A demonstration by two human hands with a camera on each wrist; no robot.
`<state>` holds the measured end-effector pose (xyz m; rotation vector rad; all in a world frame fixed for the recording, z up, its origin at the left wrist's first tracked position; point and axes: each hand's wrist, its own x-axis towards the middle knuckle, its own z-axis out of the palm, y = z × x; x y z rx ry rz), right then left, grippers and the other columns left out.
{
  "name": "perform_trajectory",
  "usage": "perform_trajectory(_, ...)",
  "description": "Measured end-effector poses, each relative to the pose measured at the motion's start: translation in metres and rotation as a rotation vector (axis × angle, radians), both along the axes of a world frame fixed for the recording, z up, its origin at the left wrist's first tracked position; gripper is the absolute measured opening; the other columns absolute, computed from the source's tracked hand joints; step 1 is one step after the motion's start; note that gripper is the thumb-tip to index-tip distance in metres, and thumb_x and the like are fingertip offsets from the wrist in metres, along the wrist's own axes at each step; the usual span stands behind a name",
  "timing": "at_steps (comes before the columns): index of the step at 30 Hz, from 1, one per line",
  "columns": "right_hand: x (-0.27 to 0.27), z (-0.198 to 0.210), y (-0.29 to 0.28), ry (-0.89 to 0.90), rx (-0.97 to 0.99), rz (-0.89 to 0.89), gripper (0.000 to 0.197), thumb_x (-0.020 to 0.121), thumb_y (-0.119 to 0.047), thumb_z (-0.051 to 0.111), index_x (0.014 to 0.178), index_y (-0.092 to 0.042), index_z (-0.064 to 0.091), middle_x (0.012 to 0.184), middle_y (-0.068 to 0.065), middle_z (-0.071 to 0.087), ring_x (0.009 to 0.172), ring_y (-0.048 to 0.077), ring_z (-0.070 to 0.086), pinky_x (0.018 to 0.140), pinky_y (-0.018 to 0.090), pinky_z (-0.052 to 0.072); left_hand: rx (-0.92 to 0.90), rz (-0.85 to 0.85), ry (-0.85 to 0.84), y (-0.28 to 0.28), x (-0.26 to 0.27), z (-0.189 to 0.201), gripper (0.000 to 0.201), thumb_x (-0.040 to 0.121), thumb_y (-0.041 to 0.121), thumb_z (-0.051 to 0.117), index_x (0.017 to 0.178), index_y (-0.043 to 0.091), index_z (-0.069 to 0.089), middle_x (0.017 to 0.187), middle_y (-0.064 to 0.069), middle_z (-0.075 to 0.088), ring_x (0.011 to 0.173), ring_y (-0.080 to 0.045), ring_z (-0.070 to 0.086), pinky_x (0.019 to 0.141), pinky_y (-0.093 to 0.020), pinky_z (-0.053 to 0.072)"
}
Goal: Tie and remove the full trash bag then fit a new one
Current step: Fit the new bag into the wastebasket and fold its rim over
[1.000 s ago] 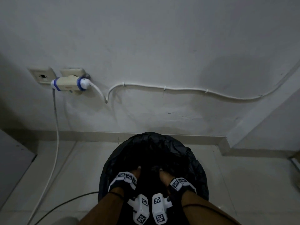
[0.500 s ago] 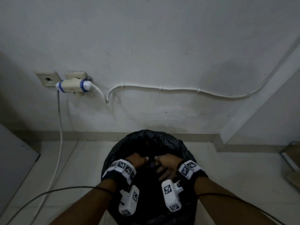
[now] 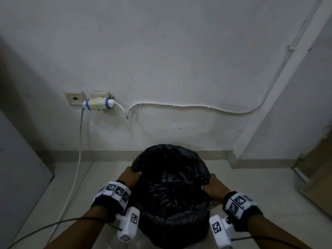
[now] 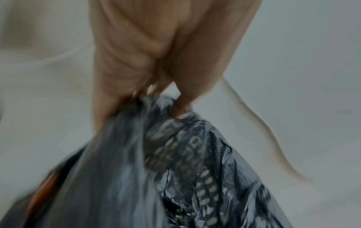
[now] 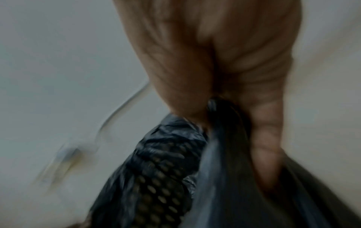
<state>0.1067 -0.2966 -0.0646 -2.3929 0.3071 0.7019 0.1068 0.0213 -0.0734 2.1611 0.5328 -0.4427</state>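
Observation:
A black trash bag (image 3: 170, 178) lines a round bin (image 3: 172, 229) on the floor by the wall, its mouth spread wide. My left hand (image 3: 132, 177) grips the bag's left rim and my right hand (image 3: 211, 185) grips the right rim. In the left wrist view the left hand (image 4: 156, 98) pinches gathered grey-black plastic (image 4: 175, 154), with the bin's mesh showing through. The right wrist view is blurred: the right hand (image 5: 230, 111) has thumb and fingers closed on a fold of the bag (image 5: 220, 162). The bag's inside is dark.
A white wall stands just behind the bin, with a socket and plugged adapter (image 3: 98, 105) and a white cable (image 3: 188, 106) clipped along it. Another cable (image 3: 77, 169) drops to the tiled floor at left. A grey panel (image 3: 19, 168) is at far left, cardboard (image 3: 316, 169) at right.
Both hands rose out of the middle of the bag and moved apart to its left and right rims, taking hold there. The bag's mouth now stands wider and the view has tilted up.

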Motion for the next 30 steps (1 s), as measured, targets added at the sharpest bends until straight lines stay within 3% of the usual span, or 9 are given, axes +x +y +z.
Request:
perform_trajectory(2,0.001,-0.011,-0.004,-0.09,0.109,-0.124,0.043,0.092,-0.018,0.056,0.13,-0.009,0.038,0.126,0.018,0.055,0.109,0.036,0.058,0.094,0.049,0.051,-0.059,0.077,-0.071,-0.004,0.001,-0.005,0.032,0.089,0.021,0.055,0.109,-0.003,0.057,0.111,-0.022,0.062,0.091,-0.029,0.059,0.083,-0.036,0.046)
perform_trajectory(5,0.02,-0.032,-0.01,-0.144,0.262,-0.317,0.037,0.093,-0.032,0.059,0.122,-0.01,0.051,0.121,0.018,0.061,0.105,0.037,0.061,0.09,0.056,0.054,-0.295,0.283,-0.115,-0.008,0.008,-0.015,0.062,0.089,0.048,0.051,0.137,0.008,0.044,0.137,-0.018,0.051,0.118,-0.035,0.054,0.097,-0.04,0.045)
perform_trajectory(8,0.023,-0.022,-0.002,-0.222,0.473,-0.519,0.045,0.095,-0.05,0.054,0.102,-0.006,0.063,0.105,0.016,0.067,0.096,0.036,0.065,0.085,0.054,0.057,-0.422,0.477,-0.206,-0.005,0.021,-0.054,0.067,0.077,0.056,0.048,0.127,0.012,0.05,0.128,-0.022,0.056,0.115,-0.042,0.056,0.094,-0.06,0.048)
perform_trajectory(12,0.008,-0.041,0.01,-0.277,0.584,-0.76,0.03,0.094,-0.034,0.043,0.087,-0.01,0.058,0.099,0.015,0.066,0.083,0.032,0.062,0.077,0.045,0.057,-0.417,0.6,-0.245,-0.035,-0.02,-0.034,0.03,0.092,0.026,0.049,0.105,0.0,0.056,0.108,-0.026,0.061,0.089,-0.041,0.059,0.08,-0.046,0.051)
perform_trajectory(15,-0.019,-0.029,0.032,-0.233,0.621,-0.862,0.019,0.09,-0.019,0.039,0.075,-0.011,0.047,0.08,0.013,0.053,0.062,0.024,0.046,0.055,0.033,0.041,-0.744,0.598,-0.067,-0.062,-0.044,-0.019,0.022,0.095,0.018,0.045,0.085,0.001,0.055,0.082,-0.017,0.057,0.067,-0.029,0.055,0.064,-0.035,0.05)
perform_trajectory(20,-0.05,-0.026,0.057,0.05,0.826,-0.852,0.019,0.104,-0.016,0.037,0.114,-0.007,0.051,0.102,0.015,0.058,0.087,0.032,0.059,0.07,0.045,0.053,-0.828,0.546,0.143,-0.078,-0.052,-0.043,0.03,0.093,0.033,0.047,0.121,0.021,0.054,0.117,-0.011,0.061,0.095,-0.029,0.063,0.062,-0.048,0.057)
perform_trajectory(23,-0.05,-0.037,0.048,0.065,0.786,-0.93,0.028,0.1,-0.017,0.041,0.122,-0.01,0.055,0.113,0.017,0.059,0.092,0.037,0.059,0.068,0.046,0.055,-0.838,0.582,0.165,-0.074,-0.052,-0.05,0.031,0.095,0.033,0.047,0.124,0.023,0.052,0.12,-0.01,0.064,0.092,-0.028,0.066,0.057,-0.041,0.057)
perform_trajectory(27,-0.046,-0.049,0.031,0.011,0.775,-1.036,0.047,0.099,-0.03,0.05,0.143,-0.018,0.042,0.14,0.014,0.049,0.113,0.042,0.055,0.084,0.051,0.053,-0.755,0.676,0.138,-0.057,-0.051,-0.053,0.019,0.093,0.02,0.055,0.087,0.002,0.06,0.067,-0.013,0.064,0.054,-0.022,0.06,0.053,-0.024,0.044)
perform_trajectory(30,-0.047,-0.044,0.03,0.024,0.84,-0.962,0.032,0.098,-0.035,0.055,0.123,-0.016,0.057,0.112,0.014,0.061,0.093,0.032,0.058,0.076,0.04,0.049,-0.764,0.68,0.16,-0.049,-0.049,-0.065,0.027,0.09,0.017,0.055,0.067,0.005,0.052,0.043,-0.006,0.046,0.041,-0.019,0.043,0.051,-0.022,0.034)
